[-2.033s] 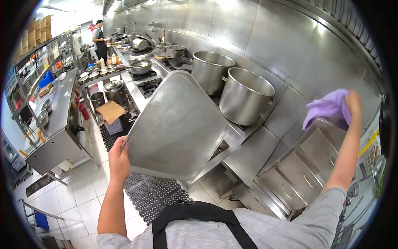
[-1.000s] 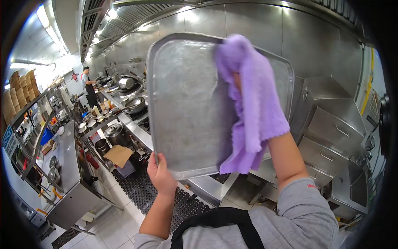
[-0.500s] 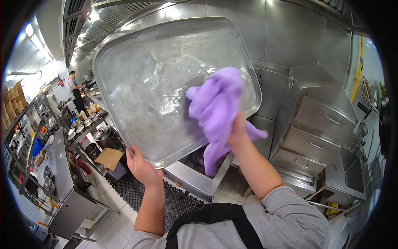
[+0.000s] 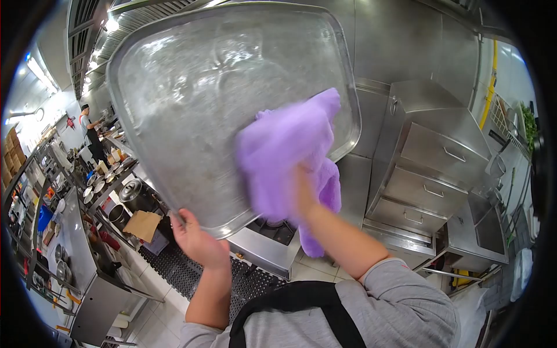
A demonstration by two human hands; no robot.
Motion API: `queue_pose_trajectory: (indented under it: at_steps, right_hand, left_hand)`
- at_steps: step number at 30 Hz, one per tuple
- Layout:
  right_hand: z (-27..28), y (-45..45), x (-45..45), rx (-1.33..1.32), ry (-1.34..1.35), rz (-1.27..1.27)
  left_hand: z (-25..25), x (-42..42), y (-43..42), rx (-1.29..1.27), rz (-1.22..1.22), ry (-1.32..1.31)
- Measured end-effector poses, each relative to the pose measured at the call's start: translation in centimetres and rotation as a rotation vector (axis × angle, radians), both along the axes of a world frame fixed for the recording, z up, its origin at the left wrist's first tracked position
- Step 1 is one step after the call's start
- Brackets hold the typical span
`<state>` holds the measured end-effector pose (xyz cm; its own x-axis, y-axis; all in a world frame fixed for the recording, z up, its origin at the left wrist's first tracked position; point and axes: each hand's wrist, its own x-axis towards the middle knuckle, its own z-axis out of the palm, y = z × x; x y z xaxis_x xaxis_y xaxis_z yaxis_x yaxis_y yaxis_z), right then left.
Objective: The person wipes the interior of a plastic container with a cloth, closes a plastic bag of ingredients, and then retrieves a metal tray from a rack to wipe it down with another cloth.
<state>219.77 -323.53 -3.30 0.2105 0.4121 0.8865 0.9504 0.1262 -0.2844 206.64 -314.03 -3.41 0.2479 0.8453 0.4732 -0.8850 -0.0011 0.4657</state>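
A large metal tray (image 4: 191, 110) with a raised rim is held up tilted in front of me, its inner face towards me. My left hand (image 4: 198, 239) grips its lower left corner, thumb on the rim. Against the tray's lower right part lies a purple cloth (image 4: 284, 151), bunched and blurred by motion. Behind and under it is my right hand (image 4: 303, 194), closed on the cloth, with the fingers mostly hidden. One end of the cloth hangs down below the tray's edge.
Below the tray is a steel stove (image 4: 272, 243). Steel drawers (image 4: 432, 188) stand to the right. A steel counter (image 4: 81, 255) and a lidded pot (image 4: 136, 194) are on the left. A black perforated mat (image 4: 191, 278) covers part of the floor. A person (image 4: 91, 133) stands far back left.
My right hand has moved the cloth left and down across the tray. The tray sits a little higher and further left in view, with my left hand still on its corner.
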Motion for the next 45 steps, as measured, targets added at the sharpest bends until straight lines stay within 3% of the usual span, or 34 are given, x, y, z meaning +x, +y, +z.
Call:
queue_pose_trajectory:
  at_steps: [1, 4, 5, 8, 10, 13, 16, 18, 20, 23, 25, 27, 31, 36, 39, 41, 45]
  right_hand:
    - [-1.2, 0.8, -1.3, -0.083, -0.152, -0.064]
    - [-0.6, 0.7, -1.2, -0.148, -0.226, 0.042]
    - [1.1, -0.5, 0.4, -0.120, -0.102, 0.042]
    - [6.2, -5.4, 5.9, 0.212, 0.380, 0.030]
    - [6.7, -7.6, 8.0, 0.370, 0.316, -0.172]
    - [1.7, -4.2, 4.3, 0.100, 0.063, -0.407]
    - [0.1, -1.8, 0.8, -0.129, -0.214, -0.072]
    - [3.4, -3.6, 3.4, -0.063, 0.059, 0.002]
    - [6.8, -6.2, 6.4, 0.183, 0.372, 0.037]
    - [7.1, -8.3, 8.4, 0.346, 0.270, -0.227]
    - [5.0, -6.8, 6.4, 0.179, 0.068, -0.372]
    - [4.2, -4.9, 3.3, -0.096, -0.150, -0.267]
    - [8.9, -4.7, 5.0, -0.217, -0.129, -0.153]
    - [10.6, -5.7, 3.7, -0.388, -0.274, -0.146]
    - [12.7, -4.1, 3.5, -0.491, -0.268, -0.140]
    - [14.3, -3.1, 3.9, -0.513, -0.208, -0.137]
    - [17.2, -4.7, 6.0, -0.268, 0.099, -0.120]
  left_hand:
    - [-0.7, 0.8, -0.2, 0.002, -0.030, -0.007]
    - [-8.9, 2.9, 5.6, 0.223, 0.373, 0.257]
    - [-4.7, 0.6, 3.2, 0.099, -0.124, -0.059]
    - [1.0, -2.2, 0.6, -0.001, -0.092, -0.022]
    - [0.6, -1.8, 0.5, -0.035, -0.092, -0.021]
    - [-0.4, 0.0, -0.3, -0.017, -0.076, -0.008]
    - [-1.1, 0.1, -0.4, 0.255, -0.028, 0.157]
    - [-0.9, -0.3, -0.5, 0.198, -0.104, 0.116]
    - [-0.6, -1.1, -0.9, 0.129, -0.210, 0.095]
    - [-2.4, -0.3, -0.6, 0.153, -0.247, 0.118]
    - [-2.6, 0.4, 0.0, 0.165, -0.255, 0.130]
    - [-3.1, 0.6, 0.6, 0.217, -0.299, 0.136]
    - [-3.6, 0.8, 0.1, 0.238, -0.214, 0.268]
    - [-3.9, 0.7, 0.8, 0.263, -0.206, 0.274]
    - [-2.7, 0.5, 0.3, 0.163, -0.292, 0.179]
    - [-1.7, 0.4, 1.0, 0.138, -0.199, 0.146]
    - [-0.4, -1.8, 3.1, 0.051, -0.244, 0.059]
